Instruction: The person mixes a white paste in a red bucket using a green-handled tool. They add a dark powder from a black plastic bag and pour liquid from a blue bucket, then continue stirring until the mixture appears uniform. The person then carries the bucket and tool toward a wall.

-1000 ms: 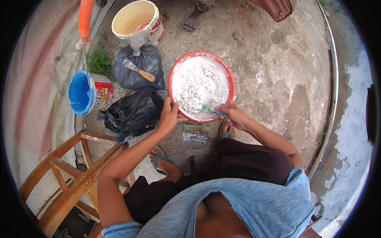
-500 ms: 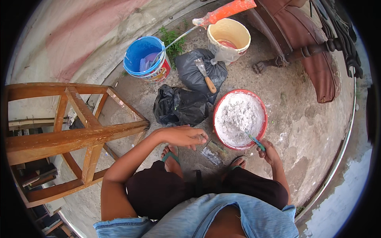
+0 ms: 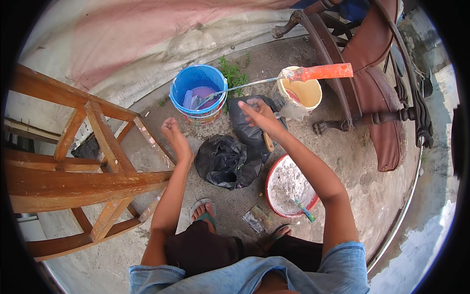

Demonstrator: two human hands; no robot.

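Although the white mix (image 3: 288, 180) already covers the inside of the red basin (image 3: 269, 192), it looks to me only partly worked, and making it even seems to be left. The basin lies on the concrete floor (image 3: 342, 215), just ahead of the person's right foot (image 3: 283, 231). The mix is matt and lumpy, with paler smears toward the wall. A green-handled tool (image 3: 307, 213) leans in it, its handle over the rim, and nobody grips it. Both hands look empty: the left hand (image 3: 176, 139), loosely curled, is near the blue bucket (image 3: 175, 93); the right hand (image 3: 263, 116), fingers apart, is over a tied black bag (image 3: 240, 125).
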